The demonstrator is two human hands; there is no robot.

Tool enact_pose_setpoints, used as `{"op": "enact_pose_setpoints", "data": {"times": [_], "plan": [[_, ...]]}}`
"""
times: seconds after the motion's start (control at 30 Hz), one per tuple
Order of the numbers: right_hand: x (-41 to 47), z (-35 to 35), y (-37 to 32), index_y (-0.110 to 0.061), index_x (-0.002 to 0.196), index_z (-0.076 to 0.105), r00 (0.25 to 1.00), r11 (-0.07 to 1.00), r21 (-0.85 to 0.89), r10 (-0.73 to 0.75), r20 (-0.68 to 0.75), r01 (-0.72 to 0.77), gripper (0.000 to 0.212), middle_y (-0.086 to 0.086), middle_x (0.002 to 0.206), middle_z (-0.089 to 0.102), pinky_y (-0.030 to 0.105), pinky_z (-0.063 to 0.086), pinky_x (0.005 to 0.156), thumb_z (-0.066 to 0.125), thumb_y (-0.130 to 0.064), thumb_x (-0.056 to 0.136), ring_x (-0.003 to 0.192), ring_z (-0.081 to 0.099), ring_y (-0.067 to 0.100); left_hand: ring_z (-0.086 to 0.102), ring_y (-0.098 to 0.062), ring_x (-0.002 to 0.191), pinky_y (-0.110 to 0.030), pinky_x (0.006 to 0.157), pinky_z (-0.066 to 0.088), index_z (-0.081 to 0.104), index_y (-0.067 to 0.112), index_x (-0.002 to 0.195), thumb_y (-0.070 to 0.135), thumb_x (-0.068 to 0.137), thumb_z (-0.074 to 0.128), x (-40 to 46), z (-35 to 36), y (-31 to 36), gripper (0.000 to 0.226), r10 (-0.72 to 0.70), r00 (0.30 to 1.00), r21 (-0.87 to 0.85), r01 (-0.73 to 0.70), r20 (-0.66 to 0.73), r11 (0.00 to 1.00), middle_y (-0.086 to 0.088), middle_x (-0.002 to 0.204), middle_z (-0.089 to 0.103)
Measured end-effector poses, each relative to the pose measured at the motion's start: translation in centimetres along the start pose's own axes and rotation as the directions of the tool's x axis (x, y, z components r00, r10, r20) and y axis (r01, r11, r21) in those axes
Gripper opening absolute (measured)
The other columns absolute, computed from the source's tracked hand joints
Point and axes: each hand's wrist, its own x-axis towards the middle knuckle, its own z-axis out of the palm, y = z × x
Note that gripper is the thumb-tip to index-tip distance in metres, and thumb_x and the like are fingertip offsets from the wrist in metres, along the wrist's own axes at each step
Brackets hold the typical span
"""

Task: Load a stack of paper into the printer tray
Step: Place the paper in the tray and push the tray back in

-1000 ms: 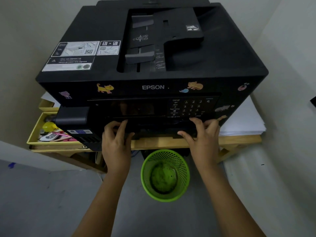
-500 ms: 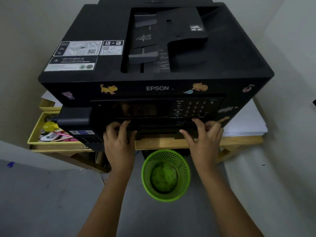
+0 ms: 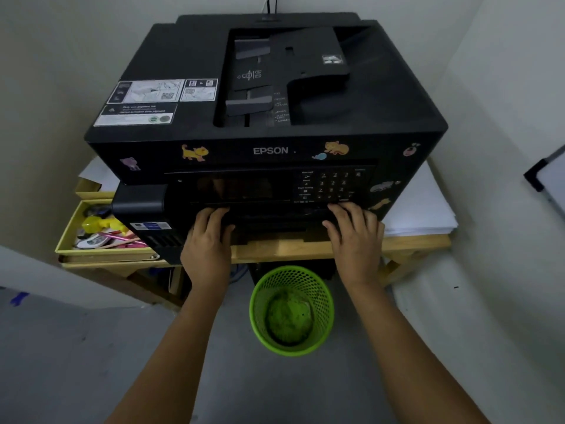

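A black Epson printer (image 3: pixel 269 117) with cartoon stickers stands on a wooden table (image 3: pixel 412 241). Its paper tray front (image 3: pixel 275 223) is the dark ledge under the control panel, and it sits pushed in. My left hand (image 3: pixel 208 240) grips the left part of that ledge, with its fingers going over the edge into the slot. My right hand (image 3: pixel 356 237) grips the right part the same way. The fingertips of both hands are hidden under the panel. A stack of white paper (image 3: pixel 419 209) lies on the table, right of the printer.
A green mesh waste basket (image 3: pixel 292 310) stands on the floor between my forearms, under the table's edge. A yellow box (image 3: pixel 68 234) with pens and small items sits left of the printer. Walls close in on both sides, and a framed board (image 3: pixel 550 179) leans at the right.
Both hands stay on the tray front, with the fingers reaching slightly deeper under the panel. The tray has not visibly moved; only the view has shifted.
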Motion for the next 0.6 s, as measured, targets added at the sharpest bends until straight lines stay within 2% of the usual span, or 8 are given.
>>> {"op": "enact_pose_setpoints", "data": {"times": [0.2,0.33,0.4,0.47,0.53,0.6], "plan": [[1.0,-0.6,-0.6,-0.022,0.136,0.067,0.996,0.998,-0.067,0.015,0.085,-0.009,0.036,0.003,0.129,0.065,0.044,0.049,0.087,0.071,-0.036,0.103,0.11,0.059,0.029,0.07,-0.035,0.086,-0.037,0.051,0.051,0.064,0.018,0.125,0.024,0.099,0.071,0.6,-0.8,0.5,0.028,-0.012,0.997,0.037,0.009,0.081,0.999,-0.009,0.132,0.061],[0.9,-2.2,-1.4,-0.022,0.144,0.061,0.982,0.997,-0.073,0.041,0.184,-0.028,0.045,0.004,0.139,0.061,0.045,0.051,0.093,0.071,-0.033,0.101,0.118,0.058,0.028,0.071,-0.035,0.089,-0.037,0.053,0.054,0.057,0.021,0.135,0.026,0.1,0.068,0.5,-1.8,0.7,0.037,-0.027,0.983,0.033,0.021,0.181,0.999,-0.008,0.142,0.054],[0.4,-2.8,-1.5,-0.023,0.152,0.054,0.969,0.997,-0.068,0.035,0.245,-0.018,0.053,0.005,0.148,0.057,0.047,0.052,0.098,0.069,-0.032,0.101,0.123,0.058,0.029,0.071,-0.035,0.103,-0.04,0.062,0.06,0.05,0.024,0.146,0.03,0.1,0.068,0.0,-2.4,0.5,0.05,-0.019,0.969,0.022,0.014,0.248,1.0,-0.006,0.152,0.047],[-0.1,-3.5,-1.5,-0.024,0.16,0.046,0.954,0.998,-0.054,0.03,0.299,-0.015,0.063,0.005,0.157,0.051,0.05,0.052,0.104,0.066,-0.03,0.101,0.13,0.056,0.031,0.064,-0.036,0.12,-0.045,0.077,0.063,0.036,0.027,0.16,0.034,0.099,0.069,-0.7,-2.9,0.1,0.069,0.014,0.942,0.02,-0.022,0.336,1.0,-0.005,0.164,0.036],[-0.4,-4.2,-1.5,-0.024,0.167,0.036,0.935,0.998,-0.055,0.032,0.352,-0.013,0.072,0.006,0.165,0.045,0.053,0.051,0.108,0.065,-0.03,0.1,0.135,0.054,0.031,0.057,-0.04,0.131,-0.048,0.09,0.061,0.019,0.029,0.168,0.038,0.098,0.07,-1.1,-3.6,-0.2,0.087,0.045,0.907,0.016,-0.057,0.419,0.998,-0.003,0.173,0.023],[-0.6,-4.8,-1.7,-0.024,0.171,0.028,0.913,0.998,-0.064,0.03,0.406,-0.004,0.08,0.005,0.171,0.038,0.053,0.048,0.112,0.064,-0.029,0.1,0.14,0.051,0.032,0.052,-0.041,0.136,-0.049,0.098,0.057,0.006,0.03,0.17,0.044,0.099,0.067,-1.3,-4.4,-0.4,0.095,0.06,0.877,0.024,-0.081,0.477,0.996,-0.001,0.177,0.013]]}}
